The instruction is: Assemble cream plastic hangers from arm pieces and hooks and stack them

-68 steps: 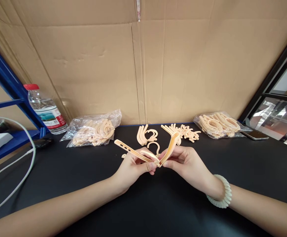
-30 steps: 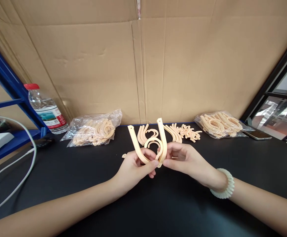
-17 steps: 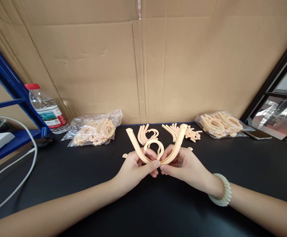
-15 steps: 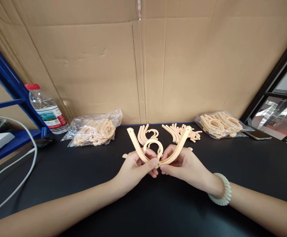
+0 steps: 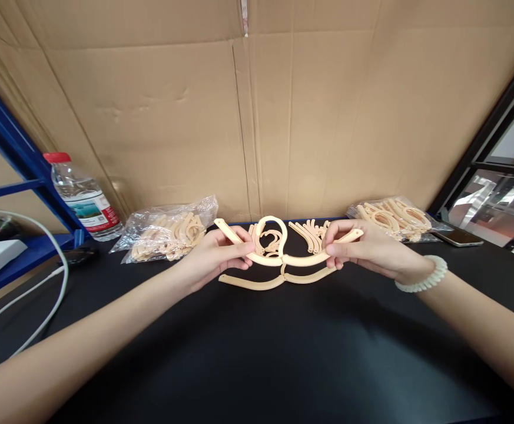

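Above the lying folding hanger (image 5: 257, 285), left hand (image 5: 228, 253) and right hand (image 5: 367, 247) each pinch one arm (image 5: 264, 259) of the raised folding hanger (image 5: 301, 261), arms spread, hook (image 5: 284, 234) between them; present step appears to be opening it out; next move would call for even, steady support

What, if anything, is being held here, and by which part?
A beige, plastic-looking, hook-topped hanger: the left hand grips its left curved bar, the right hand its right curved bar, each partway along.
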A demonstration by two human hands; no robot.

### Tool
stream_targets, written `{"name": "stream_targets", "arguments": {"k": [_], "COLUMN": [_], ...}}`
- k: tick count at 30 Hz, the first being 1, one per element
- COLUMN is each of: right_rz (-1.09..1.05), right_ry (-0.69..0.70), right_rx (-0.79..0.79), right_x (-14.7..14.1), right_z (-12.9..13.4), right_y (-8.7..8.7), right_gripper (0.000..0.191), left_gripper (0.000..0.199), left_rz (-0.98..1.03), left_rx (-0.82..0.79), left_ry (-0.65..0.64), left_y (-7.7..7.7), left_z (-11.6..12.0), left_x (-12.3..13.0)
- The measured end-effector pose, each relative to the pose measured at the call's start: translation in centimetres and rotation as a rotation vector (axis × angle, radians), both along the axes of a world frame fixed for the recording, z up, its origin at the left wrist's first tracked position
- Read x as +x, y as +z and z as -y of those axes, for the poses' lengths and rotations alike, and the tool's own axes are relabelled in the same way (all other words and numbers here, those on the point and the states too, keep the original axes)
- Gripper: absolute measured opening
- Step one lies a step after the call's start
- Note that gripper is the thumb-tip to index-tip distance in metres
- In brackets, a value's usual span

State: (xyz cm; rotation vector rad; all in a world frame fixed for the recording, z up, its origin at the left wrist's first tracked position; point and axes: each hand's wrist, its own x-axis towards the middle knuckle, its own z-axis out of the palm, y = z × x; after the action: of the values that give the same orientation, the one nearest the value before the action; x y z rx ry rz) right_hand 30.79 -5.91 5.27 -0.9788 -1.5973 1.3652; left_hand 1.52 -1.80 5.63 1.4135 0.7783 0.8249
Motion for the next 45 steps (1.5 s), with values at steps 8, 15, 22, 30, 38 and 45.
{"name": "stream_targets", "arguments": {"k": [8,15,22,30,38,45], "right_rz": [0.426,0.649,0.807,0.839,0.925,0.947], "right_ry": [0.155,0.274,0.193,0.166,0.136,0.084], "right_rx": [0.094,0.168,0.299,0.401,0.349,0.384], "right_x": [1.5,1.3,1.2,0.6,0.2,0.7], "right_z": [-0.6,-0.1,-0.3,-0.4,0.1,-0.3], "right_y": [0.4,0.4,-0.3,-1.0,-0.2,-0.7], "right_gripper": [0.02,0.016,0.01,0.01,0.005,0.006], "left_gripper": [0.017,0.017,0.01,0.004,0.006,0.009], "left_rz": [-0.245,-0.537,-0.754,-0.724,-0.716,-0.577], "left_rx": [0.176,0.484,0.909,0.871,0.919,0.822], "left_ry": [-0.171,-0.365,-0.436,-0.436,-0.387,-0.272], "left_y": [0.2,-0.7,-0.9,-0.8,-1.7,-3.8], "left_z": [-2.2,-2.4,-0.8,0.2,-0.4,-0.9], "left_x": [-2.6,-2.5,-1.3,-1.5,-1.7,-1.8]}}
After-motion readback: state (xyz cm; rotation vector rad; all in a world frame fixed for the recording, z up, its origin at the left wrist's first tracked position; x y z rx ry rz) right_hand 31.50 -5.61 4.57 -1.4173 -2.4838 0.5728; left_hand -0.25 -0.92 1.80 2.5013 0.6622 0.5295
